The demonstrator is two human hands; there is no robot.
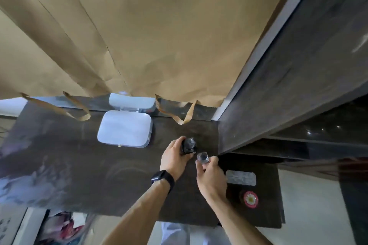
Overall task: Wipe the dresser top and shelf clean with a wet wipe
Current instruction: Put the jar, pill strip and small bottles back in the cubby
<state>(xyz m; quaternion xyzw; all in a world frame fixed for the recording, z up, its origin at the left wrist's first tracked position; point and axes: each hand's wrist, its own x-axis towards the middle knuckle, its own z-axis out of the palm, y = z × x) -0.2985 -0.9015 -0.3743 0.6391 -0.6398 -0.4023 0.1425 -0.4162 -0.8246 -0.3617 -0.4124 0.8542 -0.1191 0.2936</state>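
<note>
On the dark dresser top (69,165), the left hand (175,160), a black watch (162,177) on its wrist, grips a small black bottle (188,145). Just beside it, the right hand (211,177) holds a small clear-capped bottle (202,157). A white wipes box (125,131) sits behind them with its lid open, below hanging brown paper (159,36).

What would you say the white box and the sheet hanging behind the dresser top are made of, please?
White box: probably plastic, with a smooth, slightly glossy lid, rounded corners and a moulded hinge. Sheet: looks like matte brown kraft paper, with sharp creases, tears and curling torn strips.
</note>
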